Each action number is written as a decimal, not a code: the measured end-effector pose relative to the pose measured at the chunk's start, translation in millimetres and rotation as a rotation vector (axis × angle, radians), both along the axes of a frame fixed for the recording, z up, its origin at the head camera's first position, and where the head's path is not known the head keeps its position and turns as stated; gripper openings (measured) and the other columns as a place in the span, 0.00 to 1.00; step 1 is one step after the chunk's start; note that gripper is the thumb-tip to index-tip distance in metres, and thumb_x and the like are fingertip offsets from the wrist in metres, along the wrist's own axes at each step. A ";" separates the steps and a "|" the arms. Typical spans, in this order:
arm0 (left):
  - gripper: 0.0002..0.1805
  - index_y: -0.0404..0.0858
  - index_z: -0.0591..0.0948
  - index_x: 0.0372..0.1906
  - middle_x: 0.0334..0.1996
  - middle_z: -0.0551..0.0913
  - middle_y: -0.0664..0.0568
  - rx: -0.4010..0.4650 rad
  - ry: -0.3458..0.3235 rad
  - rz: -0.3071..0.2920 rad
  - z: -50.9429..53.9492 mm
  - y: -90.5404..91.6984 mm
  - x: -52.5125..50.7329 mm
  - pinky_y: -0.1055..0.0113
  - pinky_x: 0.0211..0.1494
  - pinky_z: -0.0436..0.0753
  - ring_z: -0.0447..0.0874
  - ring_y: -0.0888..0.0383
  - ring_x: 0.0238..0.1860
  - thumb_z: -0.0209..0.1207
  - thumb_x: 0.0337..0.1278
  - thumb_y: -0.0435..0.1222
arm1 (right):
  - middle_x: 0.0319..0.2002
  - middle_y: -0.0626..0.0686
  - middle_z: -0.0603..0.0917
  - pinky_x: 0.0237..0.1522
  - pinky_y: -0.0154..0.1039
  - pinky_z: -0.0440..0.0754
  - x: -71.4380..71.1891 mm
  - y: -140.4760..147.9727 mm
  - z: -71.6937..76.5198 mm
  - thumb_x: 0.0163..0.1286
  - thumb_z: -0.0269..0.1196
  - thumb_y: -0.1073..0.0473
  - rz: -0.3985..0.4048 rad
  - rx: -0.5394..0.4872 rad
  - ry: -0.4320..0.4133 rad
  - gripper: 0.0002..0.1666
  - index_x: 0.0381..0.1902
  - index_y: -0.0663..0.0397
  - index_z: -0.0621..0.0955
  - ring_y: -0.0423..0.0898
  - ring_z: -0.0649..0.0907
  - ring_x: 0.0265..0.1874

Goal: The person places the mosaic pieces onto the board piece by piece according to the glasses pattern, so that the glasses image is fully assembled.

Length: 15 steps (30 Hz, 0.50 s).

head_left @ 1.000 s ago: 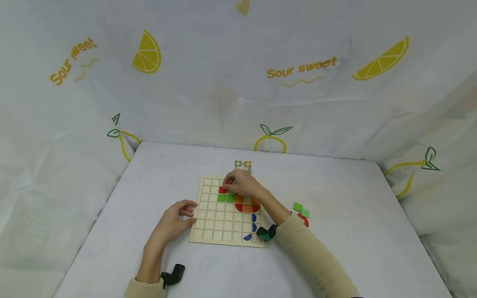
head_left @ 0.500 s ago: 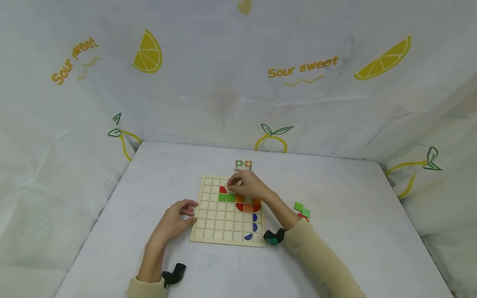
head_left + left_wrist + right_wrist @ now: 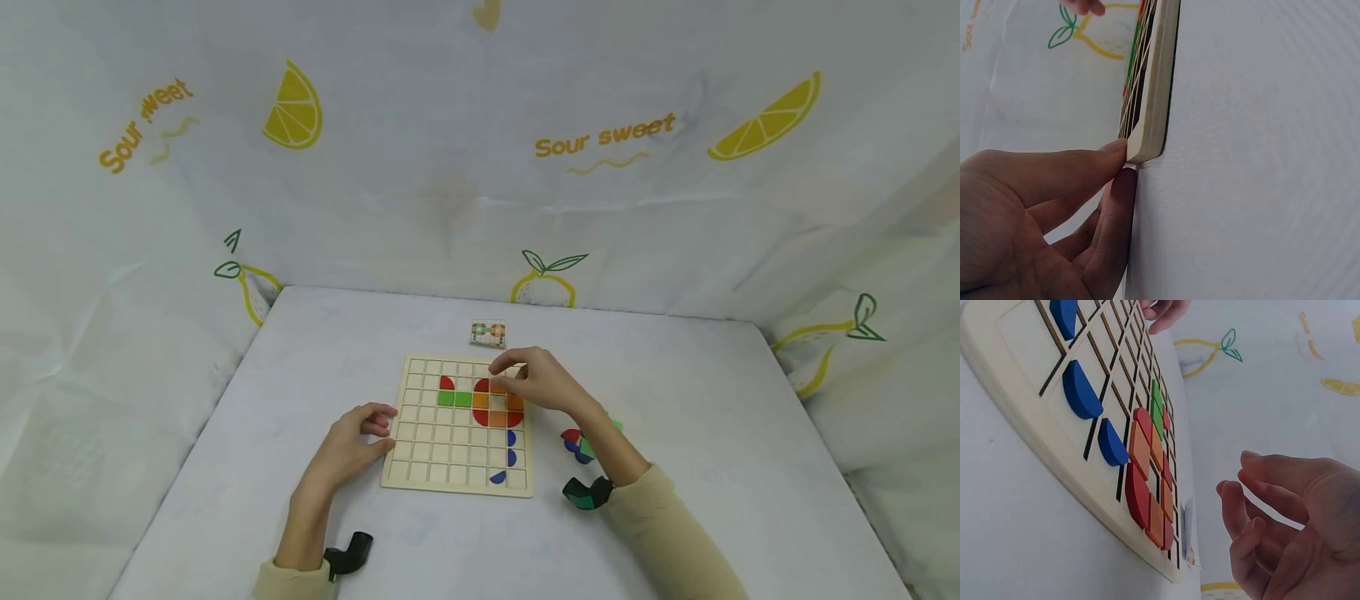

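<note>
A wooden grid board (image 3: 440, 450) lies on the table. My left hand (image 3: 352, 442) touches its left edge with thumb and fingers; the left wrist view shows the thumb at the board's corner. Over the board's upper right part hovers my right hand (image 3: 543, 382), fingers bent, with a gap between thumb and index finger (image 3: 1230, 472) and nothing between them. On the board are a red quarter piece (image 3: 447, 383), two green squares (image 3: 454, 399), a ring of red and orange pieces (image 3: 498, 421) and several blue half-rounds (image 3: 512, 438).
Behind the board lies a small pattern card (image 3: 489, 333). Loose red, blue and green pieces (image 3: 573, 440) lie right of the board, partly behind the right forearm. A white cloth (image 3: 450, 167) with lemon prints hangs behind the table.
My right hand has moved right, away from the red quarter piece, uncovering more of the board and the ring. More loose pieces show beside the forearm. My left hand has stayed in place.
</note>
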<state>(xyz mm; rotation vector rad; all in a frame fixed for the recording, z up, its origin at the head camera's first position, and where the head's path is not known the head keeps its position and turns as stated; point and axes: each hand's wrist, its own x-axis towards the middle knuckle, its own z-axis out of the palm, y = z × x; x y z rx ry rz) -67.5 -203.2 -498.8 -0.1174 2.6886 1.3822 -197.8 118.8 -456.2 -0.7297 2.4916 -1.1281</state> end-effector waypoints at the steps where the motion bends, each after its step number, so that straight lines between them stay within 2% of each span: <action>1: 0.23 0.35 0.85 0.60 0.48 0.87 0.44 0.000 0.000 -0.002 0.2 0.1 0.0 0.61 0.53 0.83 0.89 0.53 0.50 0.73 0.59 0.26 | 0.55 0.58 0.92 0.42 0.33 0.85 1.8 4.6 0.6 0.77 0.70 0.55 -0.011 0.011 0.000 0.14 0.54 0.57 0.89 0.45 0.84 0.35; 9: 0.23 0.35 0.85 0.60 0.48 0.87 0.45 -0.001 0.001 -0.001 0.1 0.0 -0.3 0.62 0.52 0.82 0.89 0.54 0.50 0.74 0.59 0.26 | 0.58 0.58 0.90 0.36 0.36 0.86 16.5 40.7 6.5 0.75 0.71 0.55 -0.099 0.041 -0.013 0.16 0.57 0.55 0.89 0.45 0.86 0.34; 15: 0.23 0.36 0.85 0.60 0.48 0.87 0.45 -0.008 -0.001 -0.004 -0.9 -1.0 -0.4 0.62 0.52 0.82 0.89 0.54 0.50 0.73 0.59 0.26 | 0.58 0.61 0.90 0.36 0.41 0.90 24.3 70.3 6.1 0.74 0.73 0.58 -0.137 0.053 -0.025 0.18 0.58 0.58 0.87 0.46 0.87 0.36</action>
